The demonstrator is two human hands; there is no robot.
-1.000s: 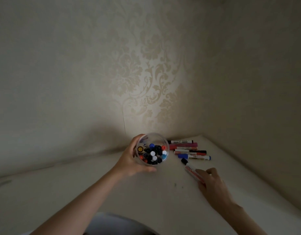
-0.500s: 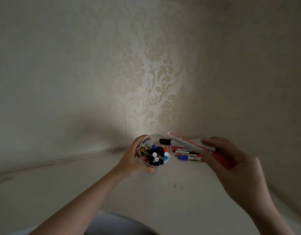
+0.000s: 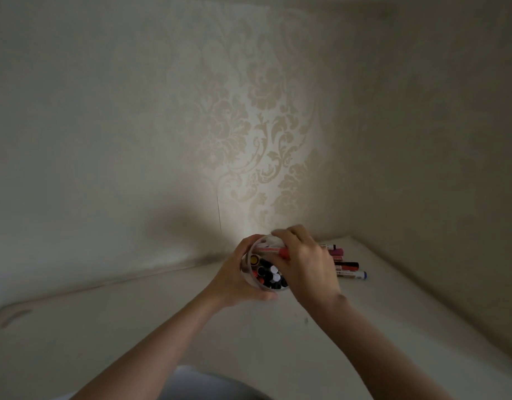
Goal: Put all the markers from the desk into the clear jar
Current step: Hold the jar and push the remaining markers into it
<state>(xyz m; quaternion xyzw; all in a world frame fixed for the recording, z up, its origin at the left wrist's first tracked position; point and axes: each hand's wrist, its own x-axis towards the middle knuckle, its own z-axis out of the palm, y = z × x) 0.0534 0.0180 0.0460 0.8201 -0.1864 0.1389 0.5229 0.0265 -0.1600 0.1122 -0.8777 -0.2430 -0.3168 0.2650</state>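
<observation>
A clear jar (image 3: 250,277) stands on the white desk near the wall corner, packed with several upright markers whose caps show black, white, red and yellow. My left hand (image 3: 234,280) wraps around its left side. My right hand (image 3: 305,265) hovers over the jar's mouth, holding a red-and-white marker (image 3: 270,250) that lies across the rim. Several more markers (image 3: 347,267) lie on the desk to the right of the jar, partly hidden behind my right hand.
The white desk (image 3: 133,327) runs into a corner formed by patterned wallpaper behind and a plain wall on the right. A small dark speck (image 3: 306,321) marks the desk surface near my right forearm.
My right hand picked a red-and-white marker off the desk, lifted it and brought it left over the jar's mouth. My left hand stayed on the jar.
</observation>
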